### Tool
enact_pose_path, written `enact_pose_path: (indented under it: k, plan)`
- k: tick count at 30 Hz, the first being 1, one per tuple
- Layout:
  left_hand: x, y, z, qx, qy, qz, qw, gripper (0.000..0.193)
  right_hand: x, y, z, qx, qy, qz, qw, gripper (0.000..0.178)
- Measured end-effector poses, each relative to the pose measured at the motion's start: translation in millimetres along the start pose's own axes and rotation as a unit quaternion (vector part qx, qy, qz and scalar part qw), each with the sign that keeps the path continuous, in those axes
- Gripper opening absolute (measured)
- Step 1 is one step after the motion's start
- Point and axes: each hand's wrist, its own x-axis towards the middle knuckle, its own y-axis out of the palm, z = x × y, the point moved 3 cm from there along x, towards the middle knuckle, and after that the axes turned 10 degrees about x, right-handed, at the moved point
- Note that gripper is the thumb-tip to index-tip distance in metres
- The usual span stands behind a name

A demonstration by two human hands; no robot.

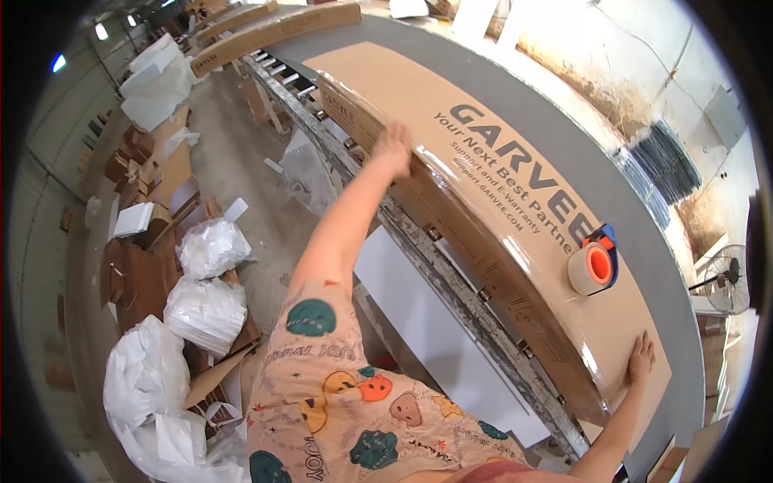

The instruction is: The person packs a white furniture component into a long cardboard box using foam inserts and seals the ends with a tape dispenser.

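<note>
A long, flat brown cardboard box with dark printing lies across the work surface in front of me. Shiny clear tape runs along its near long edge. My left hand rests on that edge toward the far left end, fingers laid against the cardboard and holding nothing. Toward the right end of the box my right hand is open, its fingers flat on the top face. A blue tape dispenser with a roll of clear tape on an orange core sits on the box, just beyond my right hand.
The box lies along a roller conveyor and a grey surface. More long cartons lie farther down the line. At left, white plastic-wrapped bundles and cardboard scraps cover the floor. A fan stands at right.
</note>
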Motion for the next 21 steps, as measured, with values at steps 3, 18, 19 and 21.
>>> enact_pose_path:
  k: [3,18,19,21]
  plan:
    - [-69.8,-16.9,-92.4,-0.025,0.133,-0.109,0.985,0.107,12.3,6.5,-54.1,0.001,-0.005,-0.027,1.0,0.057]
    - [-358.2,-168.8,-474.9,-0.225,0.291,-0.165,0.915,0.105,89.0,7.0,-70.1,0.226,-0.09,-0.038,0.969,0.056]
    - [-358.9,-165.7,-474.3,-0.186,0.288,-0.123,0.931,0.107,81.2,9.9,-68.9,0.231,-0.088,-0.029,0.968,0.056]
    - [-367.5,-166.2,-472.4,-0.17,0.284,-0.109,0.937,0.115,61.0,-3.6,-72.9,0.187,-0.102,-0.042,0.976,0.055]
